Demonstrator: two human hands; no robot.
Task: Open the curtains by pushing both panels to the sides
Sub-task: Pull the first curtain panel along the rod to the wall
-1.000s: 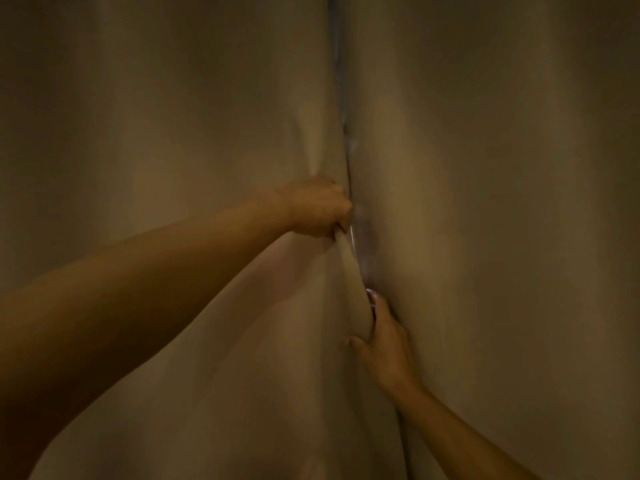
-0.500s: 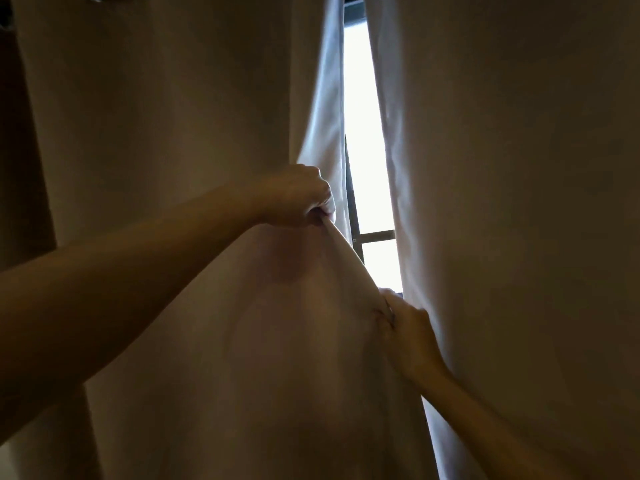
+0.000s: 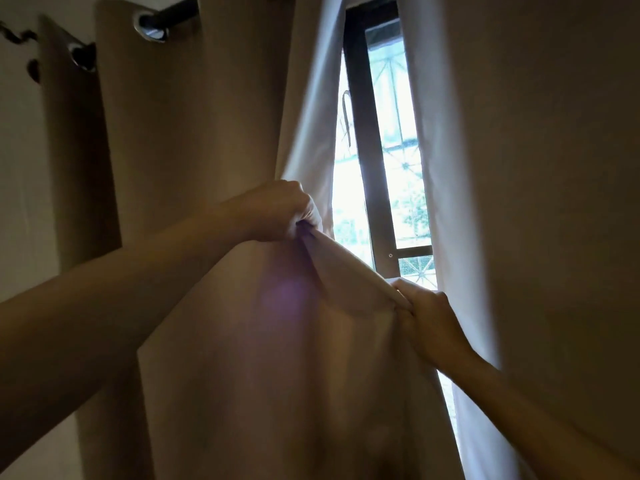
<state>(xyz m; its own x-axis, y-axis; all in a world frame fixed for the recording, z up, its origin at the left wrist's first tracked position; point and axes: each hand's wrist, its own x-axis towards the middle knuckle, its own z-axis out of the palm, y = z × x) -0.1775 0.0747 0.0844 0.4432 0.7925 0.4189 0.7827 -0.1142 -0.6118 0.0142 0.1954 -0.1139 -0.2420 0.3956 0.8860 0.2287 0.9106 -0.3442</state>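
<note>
Two beige curtain panels hang before me. The left panel (image 3: 207, 140) is bunched leftward in folds, its pale lining showing along the inner edge. My left hand (image 3: 277, 213) is clenched on that inner edge at mid height. My right hand (image 3: 429, 323), lower and to the right, also grips the left panel's edge, which stretches taut between the two hands. The right panel (image 3: 536, 202) hangs flat and untouched at the right. A narrow bright gap between the panels shows the window (image 3: 398, 140).
A dark curtain rod (image 3: 180, 13) with metal eyelets runs across the top left. A dark window frame post (image 3: 370, 168) and a crossbar stand in the gap, with a patterned grille and greenery outside. Bare wall (image 3: 20, 168) lies at the far left.
The panels were closed a second ago. My left hand has pulled the left panel's edge leftward, the gap has widened, and my right hand has closed on that edge.
</note>
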